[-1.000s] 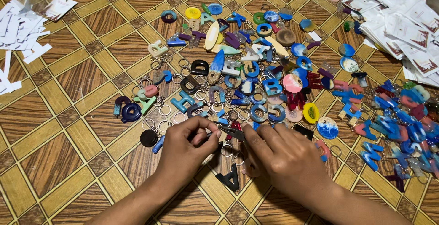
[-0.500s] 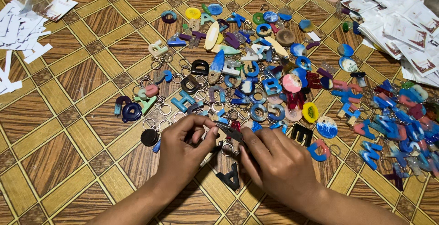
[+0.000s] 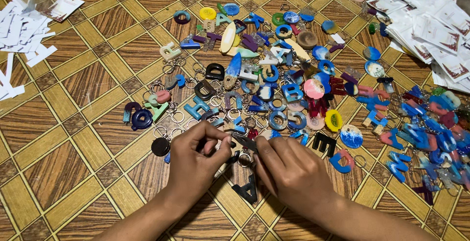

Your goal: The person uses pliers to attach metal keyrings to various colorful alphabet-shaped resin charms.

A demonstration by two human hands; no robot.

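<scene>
Both hands meet low over the desk [image 3: 58, 138], the left hand [image 3: 196, 158] and right hand [image 3: 289, 170] pinching a small dark keychain piece [image 3: 244, 144] between their fingertips. Just below them lies a black letter keychain [image 3: 246, 190]. Beyond the fingers spreads a heap of coloured letter keychains [image 3: 289, 89]; far right, white cards [image 3: 431, 21]; far left, paper strips [image 3: 22, 35].

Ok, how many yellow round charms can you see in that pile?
2: far yellow charm at the pile's top-left edge; near yellow charm mid-pile, right of the hands. More may be hidden under the heap.
</scene>
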